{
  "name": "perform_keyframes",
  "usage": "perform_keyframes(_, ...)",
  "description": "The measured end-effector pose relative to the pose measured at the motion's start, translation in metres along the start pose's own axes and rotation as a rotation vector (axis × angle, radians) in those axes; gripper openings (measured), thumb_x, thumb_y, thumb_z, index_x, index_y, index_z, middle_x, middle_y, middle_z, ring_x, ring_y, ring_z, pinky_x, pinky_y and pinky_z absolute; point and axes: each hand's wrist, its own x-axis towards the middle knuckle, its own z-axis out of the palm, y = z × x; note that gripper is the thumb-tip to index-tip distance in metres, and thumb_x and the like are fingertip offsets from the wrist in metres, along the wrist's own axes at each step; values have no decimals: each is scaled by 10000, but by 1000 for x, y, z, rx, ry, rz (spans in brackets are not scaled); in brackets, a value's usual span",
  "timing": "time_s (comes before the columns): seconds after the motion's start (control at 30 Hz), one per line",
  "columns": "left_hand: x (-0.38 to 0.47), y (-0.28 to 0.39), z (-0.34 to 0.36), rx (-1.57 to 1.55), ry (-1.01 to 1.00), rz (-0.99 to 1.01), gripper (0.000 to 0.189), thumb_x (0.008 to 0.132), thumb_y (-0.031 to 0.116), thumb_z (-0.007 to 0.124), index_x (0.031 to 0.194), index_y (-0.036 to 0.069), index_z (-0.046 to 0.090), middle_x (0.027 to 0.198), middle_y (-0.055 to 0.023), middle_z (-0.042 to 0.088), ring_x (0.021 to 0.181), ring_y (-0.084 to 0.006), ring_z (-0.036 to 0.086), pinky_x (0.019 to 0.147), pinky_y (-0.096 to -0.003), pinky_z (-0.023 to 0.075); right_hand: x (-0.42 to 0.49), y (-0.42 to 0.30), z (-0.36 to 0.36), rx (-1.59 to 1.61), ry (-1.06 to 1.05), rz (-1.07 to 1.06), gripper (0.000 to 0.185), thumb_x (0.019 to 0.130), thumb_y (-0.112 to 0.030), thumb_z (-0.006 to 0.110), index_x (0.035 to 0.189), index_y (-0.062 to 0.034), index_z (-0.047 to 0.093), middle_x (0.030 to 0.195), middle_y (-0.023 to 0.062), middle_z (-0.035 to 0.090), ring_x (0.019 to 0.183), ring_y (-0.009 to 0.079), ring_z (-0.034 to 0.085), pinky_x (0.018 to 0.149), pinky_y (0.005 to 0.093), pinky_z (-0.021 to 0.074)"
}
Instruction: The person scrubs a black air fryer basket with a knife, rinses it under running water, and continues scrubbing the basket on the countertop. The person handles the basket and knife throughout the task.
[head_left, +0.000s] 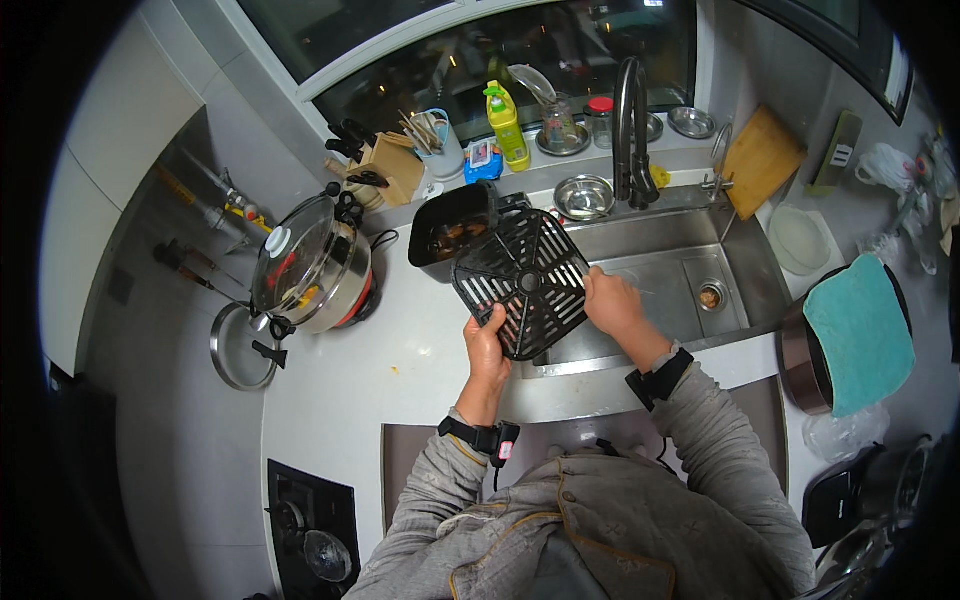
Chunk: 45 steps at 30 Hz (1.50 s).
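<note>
Both my hands hold a black slotted air-fryer tray (529, 282) by its rim, tilted above the left part of the steel sink (660, 281). My left hand (489, 346) grips its lower left corner, thumb on top. At the right edge, my right hand (616, 301) is closed around the rim. Behind the tray, a black air-fryer basket (435, 251) stands on the counter, with brown pieces or residue at its bottom. The tray hides part of the basket and the sink's left end.
A steel pot with glass lid (315, 262) stands left; a knife block (390, 165), yellow detergent bottle (510, 131) and steel bowl (583, 198) line the back. The black faucet (634, 142) rises behind the sink. A turquoise cloth (862, 334) covers a bin-like container at right.
</note>
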Motion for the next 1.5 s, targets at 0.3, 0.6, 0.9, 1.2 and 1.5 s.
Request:
perform_keyframes(0.3,-3,6,7,3,0,-6,110,962,62,551,1030,-2,609,956,-115,693,810,-202,683,713,-314,578,-10,-14,2,4,-87,-70,252,965,-271,481,944,-44,586,812,224,679,816,418,669,747,527,516)
perform_keyframes(0.6,-4,6,9,17,30,-5,114,959,71,560,1020,-11,609,948,-113,698,822,-200,685,741,-321,573,-15,-23,0,24,-102,-67,259,961,-288,483,960,-51,587,820,229,676,808,431,661,747,544,506)
perform_keyframes(0.9,-1,6,10,1,2,31,95,962,68,561,1018,12,612,954,-101,697,810,-176,677,736,-303,563,-17,-28,-4,71,-58,-37,262,964,-290,483,973,-48,583,834,227,676,836,439,653,765,546,498)
perform_keyframes(1.2,-3,6,10,-2,17,29,96,962,66,557,1030,17,604,961,-101,696,820,-181,676,743,-307,563,-21,-36,-14,115,-93,5,274,967,-292,477,976,-38,578,872,250,673,869,452,645,795,563,487)
perform_keyframes(1.5,0,3,6,-10,16,27,89,960,67,564,1022,18,608,959,-93,696,829,-177,673,753,-304,559,-21,-33,-7,73,-67,0,268,970,-289,476,965,-40,576,844,243,676,841,443,656,757,548,505)
